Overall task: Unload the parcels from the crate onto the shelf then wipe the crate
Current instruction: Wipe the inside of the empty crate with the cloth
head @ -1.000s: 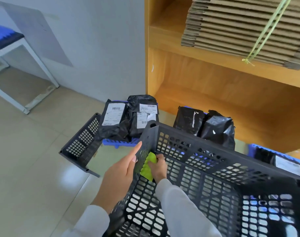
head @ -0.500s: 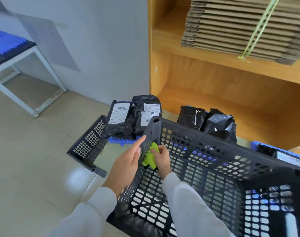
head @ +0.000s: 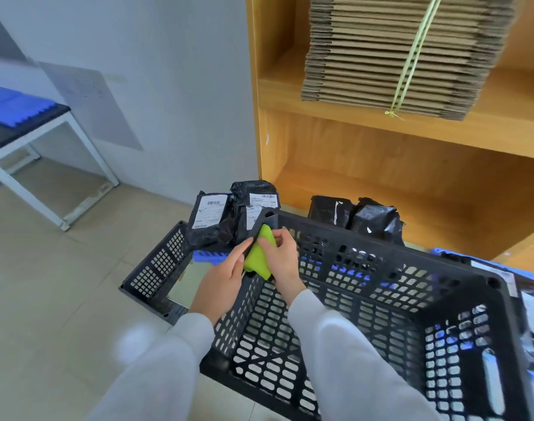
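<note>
The crate (head: 366, 305) sits tilted in front of the person, with no parcels visible inside; black parcels (head: 238, 217) lie beyond its far rim at the foot of the shelf (head: 381, 138), whether on its lowest board or on the floor cannot be told. The right hand (head: 282, 256) is closed on the green cloth (head: 259, 253), pressing it against the inner face of the far-left corner post. The left hand (head: 226, 278) lies flat, fingers extended, bracing the outer face of the same corner. The post runs upward from the cloth; the long rim extends rightward, so remaining wiping judged nearer the right hand.
</note>
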Motion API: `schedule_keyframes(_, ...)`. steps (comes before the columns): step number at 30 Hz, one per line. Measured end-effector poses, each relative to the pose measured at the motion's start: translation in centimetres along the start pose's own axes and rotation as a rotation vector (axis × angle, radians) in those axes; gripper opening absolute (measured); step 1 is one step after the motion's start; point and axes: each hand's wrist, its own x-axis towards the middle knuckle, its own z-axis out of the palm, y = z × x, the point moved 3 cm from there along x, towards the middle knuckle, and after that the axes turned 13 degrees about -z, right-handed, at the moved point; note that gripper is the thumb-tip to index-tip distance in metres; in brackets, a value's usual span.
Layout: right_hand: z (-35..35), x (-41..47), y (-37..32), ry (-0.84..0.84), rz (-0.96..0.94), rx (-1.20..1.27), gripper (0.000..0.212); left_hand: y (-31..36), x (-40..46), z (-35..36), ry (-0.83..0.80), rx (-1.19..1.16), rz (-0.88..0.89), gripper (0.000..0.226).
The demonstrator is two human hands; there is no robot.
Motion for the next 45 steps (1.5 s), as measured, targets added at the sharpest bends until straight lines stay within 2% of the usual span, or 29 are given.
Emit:
schedule_keyframes(5,0.1,-0.4,-1.7,0.009,-0.088,-0.067,0.017,-0.2,0.2,0.1,-0.005,0.018,-0.013,0.045)
schedule_keyframes(8,0.2,-0.1,-1.0,0.014,-0.079,-0.115,0.018,-0.1,0.3,0.1,-0.003,-0.008,-0.003,0.043)
schedule_keyframes(31,2.1,2.0,15.8,-0.078,0.365,-0.415,0.02,-0.4,0.8,0.3,-0.005,-0.053,0.005,0.044)
schedule_keyframes(37,1.9,2.4,16.0,-0.084,0.389,-0.343,0.026,-0.3,0.7,0.2,0.003,-0.047,0.003,0.044)
schedule_keyframes(40,1.6,2.1,15.5,-0.08,0.362,-0.255,0.021,-0.3,0.6,0.2,0.0,-0.048,0.014,0.043)
schedule_keyframes(45,1.2,1.3,10.4,-0.039,0.245,-0.166,0.02,-0.3,0.6,0.2,0.0,-0.039,0.029,0.043)
